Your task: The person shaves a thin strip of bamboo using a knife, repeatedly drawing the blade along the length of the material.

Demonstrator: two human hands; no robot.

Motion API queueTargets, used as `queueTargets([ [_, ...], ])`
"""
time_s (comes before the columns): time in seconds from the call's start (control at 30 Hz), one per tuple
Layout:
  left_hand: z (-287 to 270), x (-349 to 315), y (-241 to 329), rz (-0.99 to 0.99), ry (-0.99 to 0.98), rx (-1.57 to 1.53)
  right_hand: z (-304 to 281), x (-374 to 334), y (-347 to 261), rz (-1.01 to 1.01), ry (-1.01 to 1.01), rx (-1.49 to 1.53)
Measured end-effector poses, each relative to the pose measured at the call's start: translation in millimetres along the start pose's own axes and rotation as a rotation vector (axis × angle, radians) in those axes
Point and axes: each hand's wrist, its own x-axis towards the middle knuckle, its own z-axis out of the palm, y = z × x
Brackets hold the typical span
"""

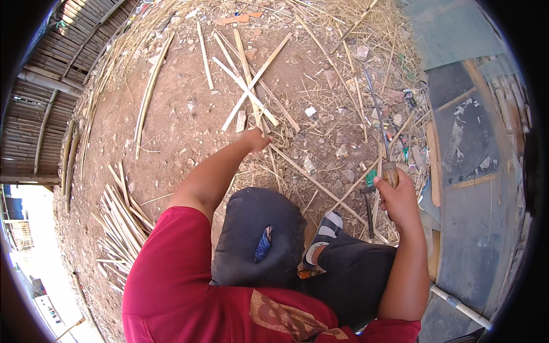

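My left hand [255,139] reaches forward to the near end of several crossed bamboo strips [247,91] lying on the reddish dirt. It touches them, but its fingers are hidden behind the hand. My right hand [398,199] is closed around the wooden handle of a long knife [390,171]. The thin dark blade [374,108] points up and away from me over the litter. A long bamboo strip [320,183] runs diagonally on the ground between the two hands. My knees in black trousers [257,228] are below them.
A bundle of split bamboo strips [120,220] lies at the left. A bamboo wall [40,108] bends along the upper left. Dark flat sheets [466,148] and a white pipe [460,304] lie on the right. Straw, stones and scraps [343,151] cover the ground ahead; my sandalled foot [325,231] rests there.
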Motion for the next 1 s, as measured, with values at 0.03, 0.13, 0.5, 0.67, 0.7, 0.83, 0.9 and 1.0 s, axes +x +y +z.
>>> queueTargets([
  [0.03, 14, 11, -6, -0.066, 0.002, 0.007, 1, -2, 2, 0.01, 0.003, -0.011],
  [0.13, 48, 43, -13, -0.204, 0.017, 0.014, -3, -3, 7, 0.028, 0.006, -0.006],
  [0.5, 46, 59, -10, -0.283, 0.047, -0.042, -7, -4, 10, 0.061, 0.057, 0.146],
  [0.67, 48, 59, -47, -0.373, 0.101, -0.451, -7, -8, 7, 0.041, 0.06, 0.134],
  [0.7, 47, 55, -62, -0.377, 0.129, -0.572, -6, -9, 5, 0.027, 0.055, 0.122],
  [0.83, 15, 24, -94, -0.535, 0.399, -0.966, -2, -10, -6, -0.029, 0.015, 0.141],
  [0.9, -19, -26, -81, -0.535, 0.388, -0.769, -2, -14, -15, -0.041, 0.016, 0.146],
  [1.0, -36, -102, -131, -0.552, 0.509, -0.339, 7, -13, -32, -0.1, -0.053, 0.172],
])
